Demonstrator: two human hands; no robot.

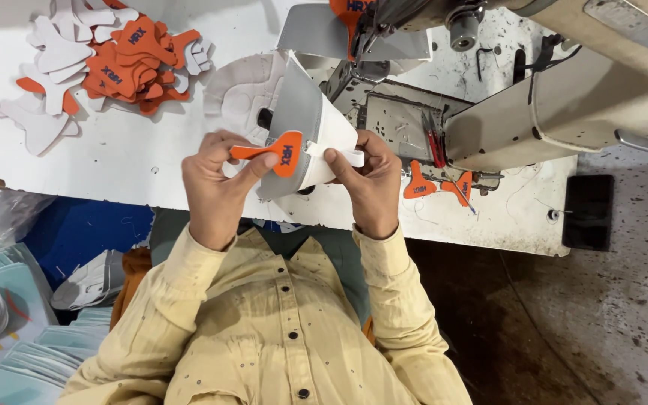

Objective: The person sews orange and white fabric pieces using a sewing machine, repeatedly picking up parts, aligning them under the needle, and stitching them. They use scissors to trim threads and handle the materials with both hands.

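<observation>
Sewing machine (564, 97); orange-white cut-piece pile (114, 64) on table (136, 165).

Both forearms rise from the body in pale yellow sleeves, elbows bent and wrists near each other. The left hand (215, 184) is curled, its thumb pressed flat against the bent forefinger in a pinch — knuckles turned outward. The right hand (369, 184) mirrors it — fingers folded in, thumb and forefinger tips closed together, back of the hand facing the camera.
</observation>
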